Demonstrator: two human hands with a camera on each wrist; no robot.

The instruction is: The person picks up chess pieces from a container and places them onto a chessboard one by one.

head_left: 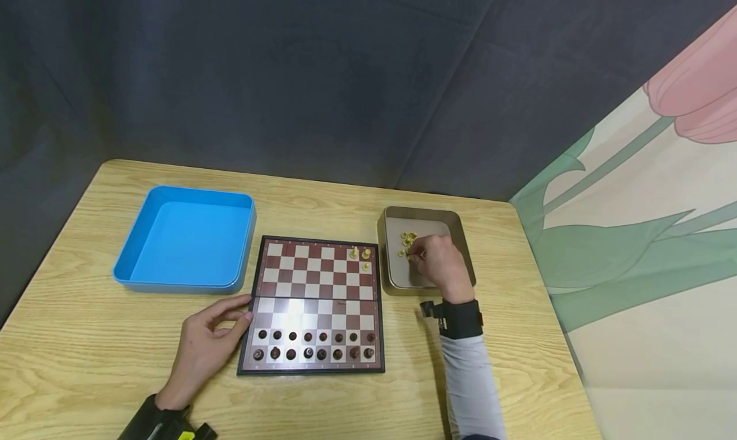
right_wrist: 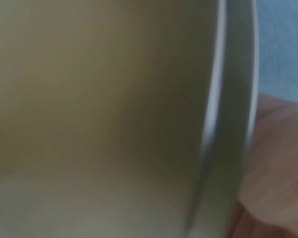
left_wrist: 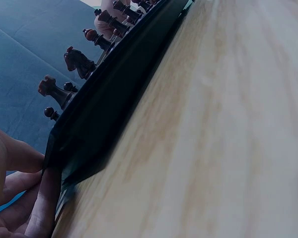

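A folding chessboard point(head_left: 311, 291) lies on the table, dark chess pieces point(head_left: 308, 353) in two rows along its near side. Three gold pieces point(head_left: 366, 254) stand at its far right corner. My left hand point(head_left: 207, 341) holds the board's left edge by the fold, thumb and forefinger against the rim; fingers point(left_wrist: 45, 201) show at the board's side in the left wrist view. My right hand point(head_left: 440, 264) reaches into a metal tin point(head_left: 426, 285), fingers bent down among loose gold pieces point(head_left: 408, 238). I cannot tell whether its fingertips grip one. The right wrist view shows mostly the blurred tin wall point(right_wrist: 228, 114).
At the back left is a blue tray point(head_left: 190, 245), with nothing in it. The wooden table point(head_left: 322, 405) extends around the board. A dark curtain point(head_left: 288, 82) hangs behind the table, and a flower-patterned panel point(head_left: 645, 235) is on the right.
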